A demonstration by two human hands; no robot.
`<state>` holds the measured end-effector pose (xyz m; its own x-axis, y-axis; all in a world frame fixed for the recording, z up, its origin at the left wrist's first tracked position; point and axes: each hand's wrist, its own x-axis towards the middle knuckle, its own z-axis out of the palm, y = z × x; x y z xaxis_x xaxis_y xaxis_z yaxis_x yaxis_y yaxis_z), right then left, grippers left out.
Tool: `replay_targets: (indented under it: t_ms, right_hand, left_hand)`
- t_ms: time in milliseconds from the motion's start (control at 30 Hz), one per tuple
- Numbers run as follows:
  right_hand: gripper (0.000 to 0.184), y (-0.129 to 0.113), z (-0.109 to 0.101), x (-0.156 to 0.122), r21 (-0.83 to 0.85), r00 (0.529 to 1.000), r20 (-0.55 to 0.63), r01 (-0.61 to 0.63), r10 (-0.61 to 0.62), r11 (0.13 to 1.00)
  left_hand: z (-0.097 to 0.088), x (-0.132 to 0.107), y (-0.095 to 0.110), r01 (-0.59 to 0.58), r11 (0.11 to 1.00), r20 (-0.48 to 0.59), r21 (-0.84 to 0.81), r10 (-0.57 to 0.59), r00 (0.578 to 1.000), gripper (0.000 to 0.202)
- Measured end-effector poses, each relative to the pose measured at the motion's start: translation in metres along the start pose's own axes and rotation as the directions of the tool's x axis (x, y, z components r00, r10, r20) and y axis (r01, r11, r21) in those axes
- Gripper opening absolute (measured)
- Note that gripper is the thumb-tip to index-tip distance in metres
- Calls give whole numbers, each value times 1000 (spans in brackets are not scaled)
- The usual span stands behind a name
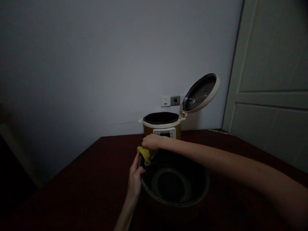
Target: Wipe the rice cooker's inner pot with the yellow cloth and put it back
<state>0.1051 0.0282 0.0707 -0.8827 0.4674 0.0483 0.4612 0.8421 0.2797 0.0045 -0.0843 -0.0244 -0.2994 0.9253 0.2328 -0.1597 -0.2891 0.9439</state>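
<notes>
A dark, round inner pot [190,189] is tilted so that its open mouth faces me. My left hand [135,178] grips its left rim, thumb over the edge and fingers outside. My right hand [152,142] reaches across the pot and is closed on a yellow cloth [145,156], which lies against the upper left rim. Behind the pot stands a rice cooker [178,127] in white and yellow-brown, with a control panel on its front. Its lid [203,93] is raised and leans to the right.
The dark red table [79,179] reaches back to a pale wall [96,64]. A wall socket [165,101] and a grey plate [175,100] sit behind the cooker. At the right is a panelled door [271,77]. The scene is dim.
</notes>
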Motion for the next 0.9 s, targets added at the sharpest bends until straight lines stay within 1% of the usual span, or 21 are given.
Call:
replay_targets:
  t_ms: [67,167,267,333,433,500,567,600,667,700,733,800,833,900]
  right_hand:
    - [26,13,5,-10,17,996,-6,-84,84,996]
    - [25,36,19,-32,28,982,-11,-191,191,981]
    - [24,54,33,-60,69,951,-26,-306,308,950]
    - [22,62,40,-79,113,933,-21,-354,359,928]
    - [25,70,46,-106,199,916,3,-394,401,897]
    - [29,74,48,-118,328,899,43,-424,435,844]
    - [31,75,49,-124,438,888,75,-438,453,785]
    - [30,74,49,-125,451,886,78,-440,457,777]
    - [26,69,47,-124,367,888,48,-442,457,819]
    - [24,63,45,-123,293,884,20,-451,467,843]
    - [23,57,43,-121,214,876,-18,-467,482,858]
    - [25,42,35,-115,91,857,-117,-495,503,864]
    - [27,35,31,-112,64,844,-164,-507,511,859]
    - [30,22,23,-103,80,830,-229,-505,509,859]
  left_hand:
    - [1,-1,-1,-10,1000,-31,-11,10,999,72]
    - [2,-3,-3,-17,999,-65,-28,15,998,76]
    - [3,-3,-4,-6,1000,-72,-28,4,997,79]
    - [3,-3,-4,-2,999,-67,-49,-1,998,79]
    - [4,-2,-3,6,996,-55,-86,-11,998,80]
    - [5,-3,-2,29,995,-49,-96,-34,998,77]
    - [2,-4,-3,61,995,-53,-83,-66,996,72]
    - [-1,-5,-5,72,995,-61,-64,-76,995,69]
    - [-14,-7,-11,71,997,-55,-28,-73,996,66]
    - [-22,-9,-16,62,998,-26,-24,-63,998,67]
    - [-31,-11,-21,57,997,29,-42,-56,998,72]
    - [-48,-16,-30,57,993,171,-100,-39,984,88]
    - [-54,-20,-32,48,994,236,-95,-24,971,96]
    - [-57,-28,-32,14,1000,349,5,-15,937,111]
